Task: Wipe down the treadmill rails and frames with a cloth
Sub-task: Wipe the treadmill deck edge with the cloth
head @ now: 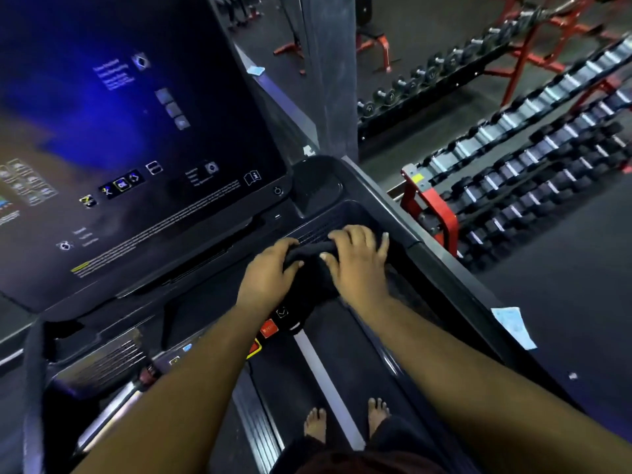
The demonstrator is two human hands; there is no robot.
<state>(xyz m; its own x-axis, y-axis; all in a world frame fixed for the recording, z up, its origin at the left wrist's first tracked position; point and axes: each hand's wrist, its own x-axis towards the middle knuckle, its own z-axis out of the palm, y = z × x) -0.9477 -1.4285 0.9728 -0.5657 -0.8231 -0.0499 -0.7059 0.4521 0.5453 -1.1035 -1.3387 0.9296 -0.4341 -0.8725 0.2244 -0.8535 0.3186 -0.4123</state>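
Far left, the console screen [136, 138] is lit and tilted up toward the person, so it sits clear of the hands. Below it, the red stop button [268, 328] pokes out just under the left wrist. Left hand [270, 271]: fingers curled over the near end of the dark cloth [309, 265], thumb tucked on it, prob. to bunch it into a pad w/ a firm edge. Right hand [359, 258]: fingers spread and bent over the cloth's far end, pressing it down at the console tray [345, 213], a ribbed recess right of the screen; nothing visible in it besides cloth. Right side rail [455, 278] runs just beside, likely next. Further right, dumbbell rack [513, 172], rows full.
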